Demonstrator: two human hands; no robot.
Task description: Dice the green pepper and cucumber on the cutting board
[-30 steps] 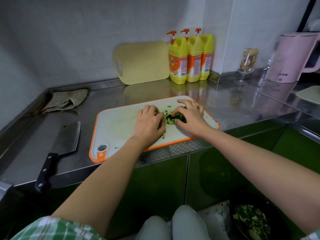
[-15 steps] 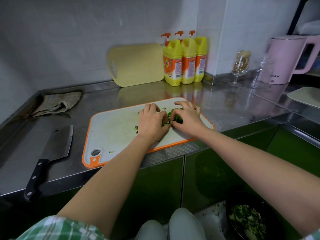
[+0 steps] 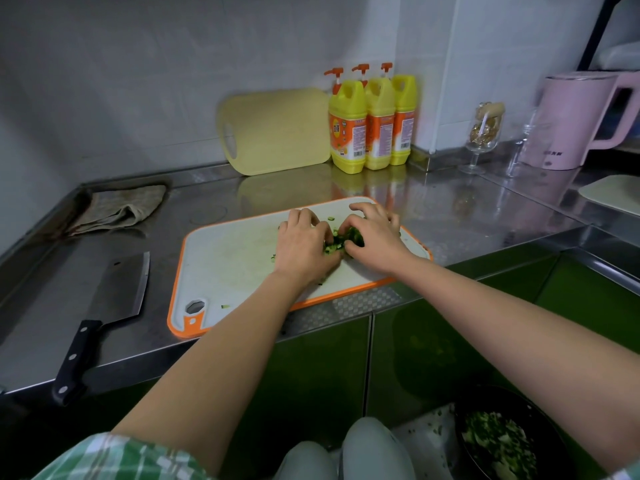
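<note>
Stainless-steel counter (image 3: 467, 216) in head view: flat, reflective, backed by white tiled wall, glossy green cabinet fronts below. Near front edge, rectangular cutting board (image 3: 235, 258): matte white plastic, orange rim, rounded corners, hexagonal hanging hole at near-left corner; long axis from near left to far right. On far-right half of board, diced vegetable pile (image 3: 341, 241): small dark- and pale-green cubes in a compact heap, no clear long axis; a few stray bits scattered toward near edge. Left hand (image 3: 304, 244) palm down, fingers curled round left side of pile. Right hand (image 3: 375, 233) arched, fingers curled round right side, fingertips touching the pieces. Left of cutting board and apart from it, cleaver (image 3: 119, 289): broad rectangular steel blade lying flat, black riveted handle toward near edge, blade pointing away. At far left, crumpled beige cloth (image 3: 117, 209). Against wall, pale yellow board (image 3: 277, 129) leaning upright, just beside three yellow pump bottles (image 3: 372, 123) with orange labels. Farther right, stemmed glass (image 3: 483, 133) and pink kettle (image 3: 571, 123). Below counter at lower right, black bowl (image 3: 540, 420) holding diced green pieces.
</note>
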